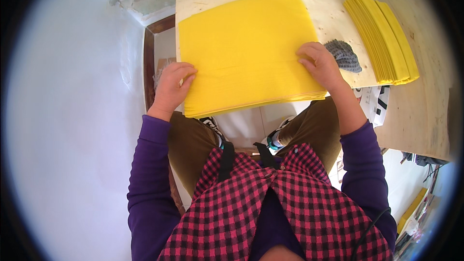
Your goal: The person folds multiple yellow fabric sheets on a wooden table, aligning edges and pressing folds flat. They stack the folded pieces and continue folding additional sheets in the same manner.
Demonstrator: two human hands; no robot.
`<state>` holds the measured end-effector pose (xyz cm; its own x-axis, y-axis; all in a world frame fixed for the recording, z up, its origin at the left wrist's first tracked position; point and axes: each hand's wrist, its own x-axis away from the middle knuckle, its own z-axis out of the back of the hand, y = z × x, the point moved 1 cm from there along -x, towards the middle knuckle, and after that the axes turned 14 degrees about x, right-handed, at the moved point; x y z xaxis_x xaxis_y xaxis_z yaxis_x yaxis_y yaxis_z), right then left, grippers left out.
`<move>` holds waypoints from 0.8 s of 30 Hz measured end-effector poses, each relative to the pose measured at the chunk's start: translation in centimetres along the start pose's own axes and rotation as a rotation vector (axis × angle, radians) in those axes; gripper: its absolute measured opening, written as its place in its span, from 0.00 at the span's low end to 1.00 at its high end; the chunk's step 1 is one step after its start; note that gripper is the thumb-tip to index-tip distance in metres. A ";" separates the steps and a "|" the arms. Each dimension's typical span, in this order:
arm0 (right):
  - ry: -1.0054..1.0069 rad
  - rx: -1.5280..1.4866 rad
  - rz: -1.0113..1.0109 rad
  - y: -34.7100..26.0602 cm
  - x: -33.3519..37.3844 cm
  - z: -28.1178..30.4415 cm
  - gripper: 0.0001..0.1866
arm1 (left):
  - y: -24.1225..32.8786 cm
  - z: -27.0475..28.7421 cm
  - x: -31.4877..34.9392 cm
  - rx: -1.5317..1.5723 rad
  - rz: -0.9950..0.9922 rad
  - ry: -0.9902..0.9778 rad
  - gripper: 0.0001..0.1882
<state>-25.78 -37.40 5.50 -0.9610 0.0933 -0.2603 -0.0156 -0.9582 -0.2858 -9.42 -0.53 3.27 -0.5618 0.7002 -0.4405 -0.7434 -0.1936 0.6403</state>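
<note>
Left hand (170,86): half-curled, at stack's left edge. Right hand (323,65): half-curled, over right side; whether either pinches a layer, cannot tell. Stack (241,43): yellow, flat, many-layered, on surface (332,17), near edge overhanging. Handling, judged: soft, limp, light per layer, grippy, not fragile; best held by opposite side edges. Right of it: grey cloth (344,57), then folded yellow bundles (379,38).

Bright, diffuse light fills the view — the cloth (246,48) shows only faint shadows, the wall (77,116) a pale bluish white. Focus is fair mid-frame; the bench (331,19) bends and softens toward its right edge — beyond, darkness rings everything.
</note>
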 end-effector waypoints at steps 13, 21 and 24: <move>0.118 0.085 0.065 -0.5 0.0 -0.4 0.05 | 0.3 0.0 -0.1 0.002 -0.095 0.069 0.06; 0.135 0.083 0.104 -0.3 0.3 -0.7 0.06 | 1.1 0.5 0.7 -0.068 -0.106 0.018 0.06; 0.149 0.088 0.100 -0.3 0.5 -0.8 0.05 | 1.3 0.3 1.1 -0.059 -0.089 0.030 0.07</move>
<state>-26.09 -36.81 4.75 -0.9077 0.0290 -0.4187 0.0476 -0.9841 -0.1713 -10.88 0.22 3.84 -0.5029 0.6956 -0.5131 -0.8100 -0.1723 0.5605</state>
